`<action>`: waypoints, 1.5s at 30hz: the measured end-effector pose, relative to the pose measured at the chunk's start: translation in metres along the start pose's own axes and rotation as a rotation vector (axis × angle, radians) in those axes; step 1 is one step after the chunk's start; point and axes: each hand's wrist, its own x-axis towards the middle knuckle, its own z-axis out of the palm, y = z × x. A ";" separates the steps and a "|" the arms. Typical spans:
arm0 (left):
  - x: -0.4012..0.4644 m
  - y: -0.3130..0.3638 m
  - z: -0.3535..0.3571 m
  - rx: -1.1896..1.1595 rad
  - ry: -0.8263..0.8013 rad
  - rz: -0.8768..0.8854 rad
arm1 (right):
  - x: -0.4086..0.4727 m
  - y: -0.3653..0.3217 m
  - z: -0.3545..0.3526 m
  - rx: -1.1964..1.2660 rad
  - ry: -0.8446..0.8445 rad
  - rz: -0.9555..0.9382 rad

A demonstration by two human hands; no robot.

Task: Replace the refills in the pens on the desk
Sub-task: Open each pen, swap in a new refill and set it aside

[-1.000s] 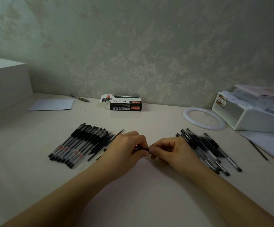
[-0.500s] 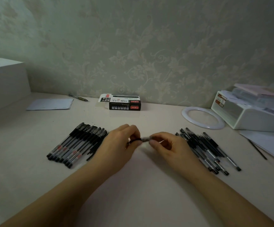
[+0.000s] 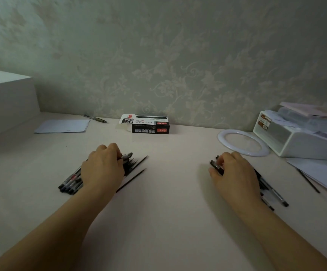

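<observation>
While the left hand (image 3: 102, 169) sits low over the left row of pens (image 3: 70, 182), its fingers curl round one pen (image 3: 127, 155) whose grey tip pokes out past the knuckles, right at the far end of that row. Over on the other side, well apart, the right hand (image 3: 235, 173) is down on the right pile of pens (image 3: 272, 194), thumb and fingers pinching a dark pen piece (image 3: 216, 165) at the pile's near-left edge; whether it is a cap or a barrel I cannot tell. Both hands are clamped on something, then, each on its own heap. Just right of the left hand, two thin refills (image 3: 133, 178) lie loose on the desk (image 3: 168, 192), slanting up to the right, one further back than the other. Beyond them, near the wall, a black and white refill box (image 3: 149, 127) lies on its side with its left flap open. To the far left a sheet of paper (image 3: 63, 126) lies flat, and a single pen (image 3: 96, 118) rests just behind it. At far left stands a big white box (image 3: 8, 102). On the right, a white ring (image 3: 243, 142) lies flat beside a white organizer tray (image 3: 299, 141), with loose papers (image 3: 322, 173) in front of it and a thin dark stick (image 3: 308, 180) across them.
</observation>
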 end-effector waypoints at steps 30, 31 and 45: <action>-0.033 0.044 0.019 -0.403 -0.119 0.567 | 0.007 -0.021 0.000 0.677 -0.129 0.206; -0.032 0.043 0.019 -0.420 -0.115 0.558 | 0.006 -0.025 0.000 0.832 -0.184 0.260; -0.034 0.046 0.017 -0.397 -0.230 0.677 | -0.014 -0.039 0.008 1.165 -0.514 0.110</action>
